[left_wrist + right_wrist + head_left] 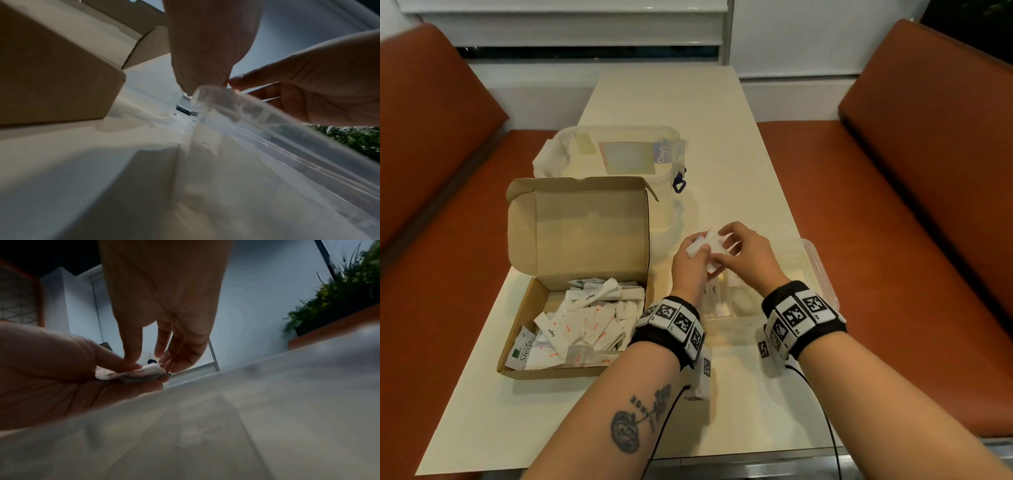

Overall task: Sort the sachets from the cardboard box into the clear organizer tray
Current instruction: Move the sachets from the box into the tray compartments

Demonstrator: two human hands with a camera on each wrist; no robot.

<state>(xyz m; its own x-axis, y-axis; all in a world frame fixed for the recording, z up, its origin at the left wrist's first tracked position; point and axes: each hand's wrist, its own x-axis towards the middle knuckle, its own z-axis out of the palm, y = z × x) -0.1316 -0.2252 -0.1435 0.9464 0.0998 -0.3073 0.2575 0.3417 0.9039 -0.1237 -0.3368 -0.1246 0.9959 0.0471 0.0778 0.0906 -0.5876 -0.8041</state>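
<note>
Small stack of white sachets (707, 248) lying flat above clear organizer tray (822, 274), left hand (690, 265) cradling it, right hand (748, 253) fingers pinching its far edge, cardboard box (524, 308) left, cream worktop (722, 113), orange booth seats (911, 171).

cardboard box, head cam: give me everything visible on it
The cardboard box is plain brown corrugated card, a shallow mailer type with a hinged lid standing open and upright at the back, its side flaps folded in. It sits flat on the pale table, to the left of both hands, and neither hand touches it. Inside lies a loose heap of white sachets, some printed Sugar, one Stevia near the front left corner. A clear lidded container stands just behind the lid.
</note>
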